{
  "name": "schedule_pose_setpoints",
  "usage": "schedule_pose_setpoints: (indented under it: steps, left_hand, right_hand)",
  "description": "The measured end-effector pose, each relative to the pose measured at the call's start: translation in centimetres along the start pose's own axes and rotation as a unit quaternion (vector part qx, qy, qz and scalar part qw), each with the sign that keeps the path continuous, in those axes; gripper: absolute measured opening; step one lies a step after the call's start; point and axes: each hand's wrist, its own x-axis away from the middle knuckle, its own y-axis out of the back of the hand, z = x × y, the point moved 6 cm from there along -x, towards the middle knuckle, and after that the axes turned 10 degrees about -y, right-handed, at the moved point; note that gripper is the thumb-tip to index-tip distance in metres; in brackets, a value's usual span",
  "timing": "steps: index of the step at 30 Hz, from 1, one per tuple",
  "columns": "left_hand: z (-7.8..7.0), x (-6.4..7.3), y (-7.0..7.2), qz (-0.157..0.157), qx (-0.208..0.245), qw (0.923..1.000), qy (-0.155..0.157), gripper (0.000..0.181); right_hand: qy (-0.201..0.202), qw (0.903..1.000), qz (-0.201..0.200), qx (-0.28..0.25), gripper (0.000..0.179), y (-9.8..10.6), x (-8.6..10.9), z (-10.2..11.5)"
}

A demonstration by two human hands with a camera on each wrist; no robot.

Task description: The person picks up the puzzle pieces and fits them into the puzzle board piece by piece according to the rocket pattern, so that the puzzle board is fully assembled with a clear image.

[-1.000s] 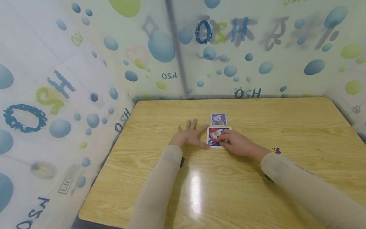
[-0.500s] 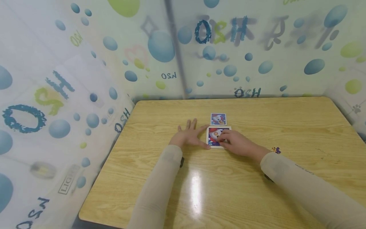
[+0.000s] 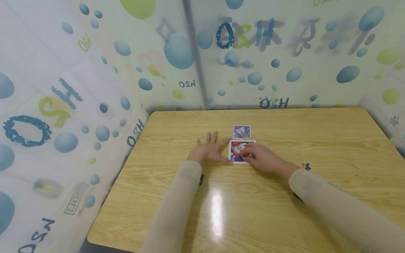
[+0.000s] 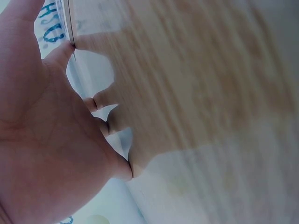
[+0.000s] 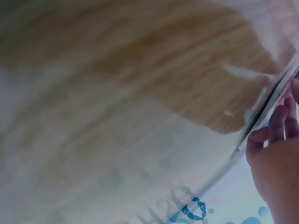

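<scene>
A small jigsaw puzzle (image 3: 235,155) in a white frame lies flat on the table, showing a cartoon picture in red, white and purple. My left hand (image 3: 210,150) rests spread on the wood at its left, thumb tip and index fingertip at the frame's two left corners. From the right my right hand (image 3: 261,158) reaches over the puzzle, fingers bent and fingertips down on the picture, covering its right part. Whether a piece is pinched there I cannot tell. In the right wrist view the frame's edge (image 5: 261,114) shows side-on beside the bent fingers.
Just beyond the puzzle lies a square card (image 3: 242,132) with a similar picture. A little heap of loose puzzle pieces (image 3: 305,166) is by the right sleeve (image 3: 319,191). The wooden table (image 3: 177,123) meets printed wall sheets (image 3: 253,77) behind and at left.
The right fingertips shift very slightly on the picture. The left hand, the puzzle, the card and the loose pieces stay where they were.
</scene>
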Motion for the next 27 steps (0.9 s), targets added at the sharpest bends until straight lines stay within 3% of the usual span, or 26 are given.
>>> schedule_pose_setpoints:
  steps: [10,18,27]
  left_hand:
    - [0.3,-0.2,-0.2,-0.002,0.014,0.9999,-0.005,0.112]
    - [0.2,0.0,-0.1,-0.004,0.012,0.9999,-0.004,0.113]
    - [0.1,0.1,0.0,-0.004,0.004,1.0000,-0.005,0.112]
  right_hand:
    - [-0.078,0.9967,-0.021,-0.003,0.030,3.8,2.3,-2.9]
    - [-0.069,0.9963,-0.050,0.008,0.037,7.5,6.4,-6.5]
    - [-0.075,0.9949,-0.066,0.012,0.038,8.6,10.7,-10.2]
